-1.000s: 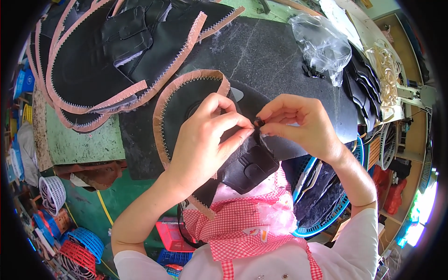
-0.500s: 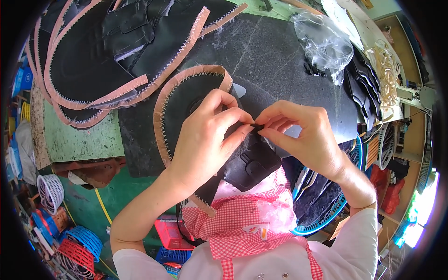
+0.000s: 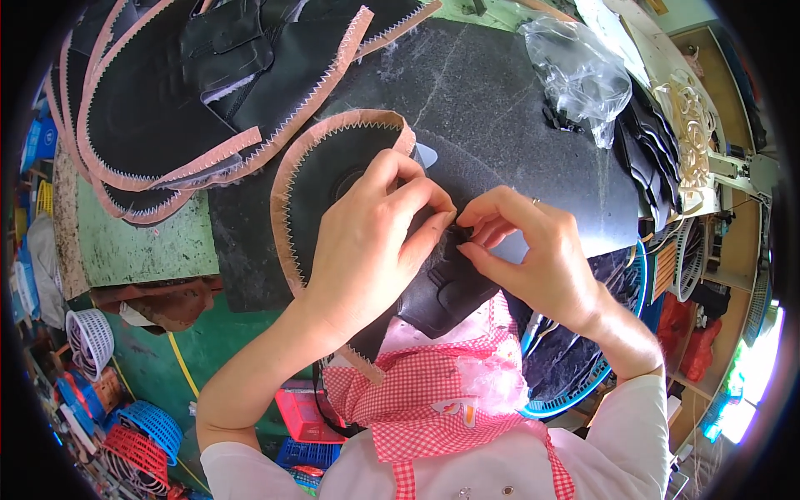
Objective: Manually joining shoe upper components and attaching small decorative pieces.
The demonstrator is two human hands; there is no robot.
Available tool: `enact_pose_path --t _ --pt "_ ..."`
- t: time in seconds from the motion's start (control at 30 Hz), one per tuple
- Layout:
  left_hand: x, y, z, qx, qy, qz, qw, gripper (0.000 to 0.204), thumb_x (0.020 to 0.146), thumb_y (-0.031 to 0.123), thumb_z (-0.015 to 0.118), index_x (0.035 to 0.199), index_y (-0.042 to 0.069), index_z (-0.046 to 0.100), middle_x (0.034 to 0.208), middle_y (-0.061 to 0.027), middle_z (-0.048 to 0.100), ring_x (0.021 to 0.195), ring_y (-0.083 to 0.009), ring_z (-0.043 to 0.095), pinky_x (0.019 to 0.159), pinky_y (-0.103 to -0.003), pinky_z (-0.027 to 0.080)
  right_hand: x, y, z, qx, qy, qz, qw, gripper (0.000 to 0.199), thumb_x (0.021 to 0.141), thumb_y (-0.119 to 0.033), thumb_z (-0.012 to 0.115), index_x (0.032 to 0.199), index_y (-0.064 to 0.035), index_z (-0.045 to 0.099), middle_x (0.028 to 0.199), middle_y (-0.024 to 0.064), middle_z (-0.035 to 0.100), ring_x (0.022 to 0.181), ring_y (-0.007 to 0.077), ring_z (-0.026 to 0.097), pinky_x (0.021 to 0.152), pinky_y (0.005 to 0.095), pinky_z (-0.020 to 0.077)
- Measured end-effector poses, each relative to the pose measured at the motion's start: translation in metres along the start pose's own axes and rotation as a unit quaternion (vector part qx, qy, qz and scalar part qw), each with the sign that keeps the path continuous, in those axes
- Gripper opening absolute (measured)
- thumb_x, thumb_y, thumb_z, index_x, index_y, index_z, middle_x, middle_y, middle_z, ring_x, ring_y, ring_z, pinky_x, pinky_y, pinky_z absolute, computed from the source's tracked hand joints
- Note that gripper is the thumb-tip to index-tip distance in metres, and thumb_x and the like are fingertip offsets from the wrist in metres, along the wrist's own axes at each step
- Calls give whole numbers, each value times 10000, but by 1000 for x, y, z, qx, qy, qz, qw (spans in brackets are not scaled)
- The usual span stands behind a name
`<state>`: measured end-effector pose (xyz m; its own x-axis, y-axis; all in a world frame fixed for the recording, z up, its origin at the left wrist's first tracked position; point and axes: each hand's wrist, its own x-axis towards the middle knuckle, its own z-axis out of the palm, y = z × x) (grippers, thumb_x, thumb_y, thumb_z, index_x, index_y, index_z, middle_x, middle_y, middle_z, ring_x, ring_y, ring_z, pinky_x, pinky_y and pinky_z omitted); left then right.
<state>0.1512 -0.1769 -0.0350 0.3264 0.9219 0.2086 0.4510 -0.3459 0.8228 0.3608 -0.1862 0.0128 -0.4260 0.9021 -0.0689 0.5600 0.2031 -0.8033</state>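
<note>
Clock centred on your fingertips, 12 = far side. Your left hand [image 3: 375, 229] comes in from 8 o'clock: thumb and forefinger closed at the tips; can't tell what, if anything, they pinch. Your right hand [image 3: 546, 258] comes in from 4: thumb and forefinger slightly parted, a small black bit [image 3: 462, 234] in the gap; can't tell if it's gripped.

Black panel [image 3: 317, 204] sits under your left hand, spreading to 9, its pink-tan trim [image 3: 287, 193] zigzag-stitched. Black pocket [image 3: 448, 292] with flap just below your fingertips at 6, over your checked apron [image 3: 425, 408].

More trimmed panels [image 3: 142, 108] overlap at 10. Dark sheet [image 3: 492, 92] covers the table at 12. Clear bag [image 3: 575, 71] at 1 to 2, black pieces [image 3: 648, 162] beside it nearer 2. Blue-rimmed basket [image 3: 593, 383] at 5, pink tray [image 3: 304, 417] at 7, red basket [image 3: 137, 461] near 8.
</note>
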Motion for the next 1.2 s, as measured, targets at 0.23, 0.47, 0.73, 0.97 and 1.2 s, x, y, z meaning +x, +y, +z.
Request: enact_pose_path --t 0.23,0.47,0.73,0.97,1.2 --pt "9 8 -2 -13 -30 -11 999 145 828 81 813 971 91 790 971 -53 562 802 -213 627 718 -351 509 -13 28 1 -3 44 -85 995 243 857 -10 734 1088 -46 668 977 125 716 887 285 740 789 379 587" --pt "20 7 -6 -37 -76 -41 996 137 810 23 817 941 35 777 978 -39 516 856 -164 587 753 -324 485 -7 144 -183 -156 362 7 919 206 971 -29 639 1148 -61 738 1038 98 775 922 166 748 836 303 583" --pt "49 11 6 -18 -148 -4 989 122 827 63 820 935 38 769 1000 -45 530 937 -192 589 814 -347 497 -12 198 -246 -391 235 1 890 333 883 -249 775 1172 -85 747 1196 129 739 1134 333 684 1011 397 527" --pt "47 14 10 -4 -132 -19 991 125 838 46 814 943 11 755 1013 -48 530 899 -179 596 789 -328 500 -20 207 -243 -366 295 -40 882 228 898 -134 694 1119 -105 744 1109 90 758 1079 291 708 962 397 554" --pt "43 17 8 11 -89 -31 996 131 840 -10 797 951 -28 731 1018 -55 516 868 -171 598 789 -311 499 -25 206 -255 -449 283 13 847 380 873 -101 684 1248 -153 722 1181 103 751 1108 302 702 976 400 559"
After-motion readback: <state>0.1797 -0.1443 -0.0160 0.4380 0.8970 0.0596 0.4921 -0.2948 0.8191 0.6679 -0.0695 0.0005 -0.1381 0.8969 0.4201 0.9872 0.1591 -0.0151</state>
